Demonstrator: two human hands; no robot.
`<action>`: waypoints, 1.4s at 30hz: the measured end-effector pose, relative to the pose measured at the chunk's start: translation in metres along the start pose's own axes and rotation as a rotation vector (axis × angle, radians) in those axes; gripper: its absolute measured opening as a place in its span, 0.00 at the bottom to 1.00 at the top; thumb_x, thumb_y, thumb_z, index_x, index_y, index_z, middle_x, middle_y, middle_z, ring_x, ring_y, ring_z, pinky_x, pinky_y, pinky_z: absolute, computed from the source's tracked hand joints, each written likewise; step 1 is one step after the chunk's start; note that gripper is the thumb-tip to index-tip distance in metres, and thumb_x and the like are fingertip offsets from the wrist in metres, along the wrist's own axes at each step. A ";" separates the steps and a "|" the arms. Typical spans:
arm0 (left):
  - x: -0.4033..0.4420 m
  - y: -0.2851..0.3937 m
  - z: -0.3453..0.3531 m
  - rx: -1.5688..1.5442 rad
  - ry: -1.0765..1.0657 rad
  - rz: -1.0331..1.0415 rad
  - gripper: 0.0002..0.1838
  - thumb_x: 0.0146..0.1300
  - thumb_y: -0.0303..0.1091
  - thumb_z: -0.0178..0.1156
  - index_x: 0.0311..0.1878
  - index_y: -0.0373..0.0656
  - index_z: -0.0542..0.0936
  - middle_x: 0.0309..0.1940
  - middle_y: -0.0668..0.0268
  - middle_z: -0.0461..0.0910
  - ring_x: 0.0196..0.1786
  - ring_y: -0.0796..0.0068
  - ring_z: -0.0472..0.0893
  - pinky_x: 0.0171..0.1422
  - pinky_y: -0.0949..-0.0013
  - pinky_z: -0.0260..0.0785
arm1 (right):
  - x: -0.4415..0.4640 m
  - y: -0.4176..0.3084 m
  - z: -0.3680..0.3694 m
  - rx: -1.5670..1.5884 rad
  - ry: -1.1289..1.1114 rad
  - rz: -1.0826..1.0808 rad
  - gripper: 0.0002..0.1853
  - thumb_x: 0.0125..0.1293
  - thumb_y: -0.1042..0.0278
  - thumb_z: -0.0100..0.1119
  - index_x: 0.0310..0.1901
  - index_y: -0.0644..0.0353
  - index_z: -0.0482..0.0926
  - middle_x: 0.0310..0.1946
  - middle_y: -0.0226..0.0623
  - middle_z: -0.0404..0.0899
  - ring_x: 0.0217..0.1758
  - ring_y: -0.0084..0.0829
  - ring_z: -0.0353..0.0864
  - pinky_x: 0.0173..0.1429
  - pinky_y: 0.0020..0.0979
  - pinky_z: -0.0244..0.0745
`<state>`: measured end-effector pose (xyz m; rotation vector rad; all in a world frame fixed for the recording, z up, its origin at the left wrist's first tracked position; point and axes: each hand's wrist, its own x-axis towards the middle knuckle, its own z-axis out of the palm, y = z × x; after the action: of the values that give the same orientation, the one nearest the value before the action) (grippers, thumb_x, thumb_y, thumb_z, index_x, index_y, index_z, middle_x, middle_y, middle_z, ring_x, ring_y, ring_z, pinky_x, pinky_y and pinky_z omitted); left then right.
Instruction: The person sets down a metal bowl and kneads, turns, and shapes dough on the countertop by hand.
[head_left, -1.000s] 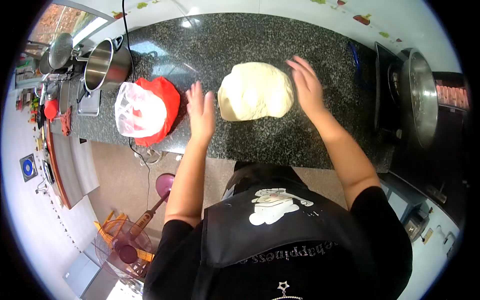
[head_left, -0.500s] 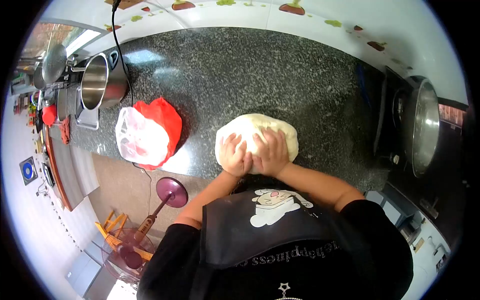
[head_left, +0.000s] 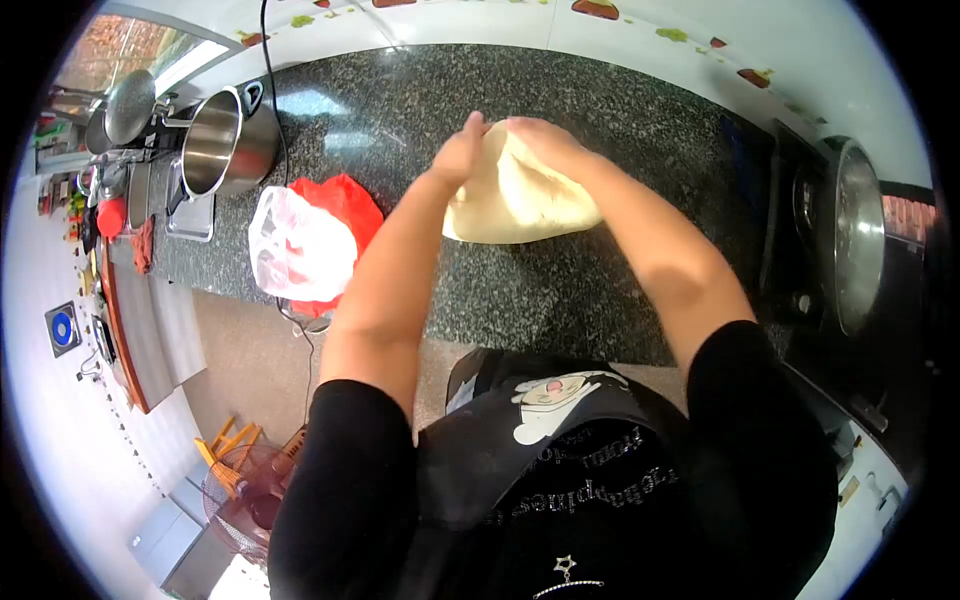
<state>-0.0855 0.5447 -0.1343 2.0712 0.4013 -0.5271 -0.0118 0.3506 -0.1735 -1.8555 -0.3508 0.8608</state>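
A large pale lump of dough [head_left: 515, 195] lies on the dark speckled counter, its near edge smooth and rounded and its far part drawn up in creases. My left hand [head_left: 462, 150] is at the dough's far left edge, thumb side up. At the far right edge, my right hand [head_left: 547, 142] curls over the dough. Both hands are closed on the far rim, and most of their fingertips are hidden behind it. A red bag with a white plastic bag [head_left: 298, 240] sits on the counter to the left of my left forearm.
A steel pot [head_left: 228, 145] stands at the back left beside a metal tray [head_left: 190, 218], with a black cable running past it. On the right, a wide metal pan [head_left: 858, 235] rests over a black stove [head_left: 785, 240]. A fan [head_left: 250, 495] stands on the floor at lower left.
Both hands have moved from the top of the dough to its far edge and gripped it. The dough now sits farther from me and has a taller, creased shape.
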 end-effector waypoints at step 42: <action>-0.170 0.028 0.110 0.421 0.697 0.482 0.18 0.71 0.39 0.54 0.58 0.39 0.78 0.59 0.53 0.78 0.62 0.47 0.75 0.66 0.43 0.61 | -0.191 -0.035 0.073 -0.608 0.713 -0.318 0.08 0.66 0.67 0.59 0.44 0.58 0.82 0.46 0.41 0.83 0.49 0.46 0.79 0.59 0.50 0.67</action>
<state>-0.2402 0.4237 -0.0790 2.6159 0.1705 0.4568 -0.1919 0.3032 -0.0818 -2.4252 -0.4608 -0.1807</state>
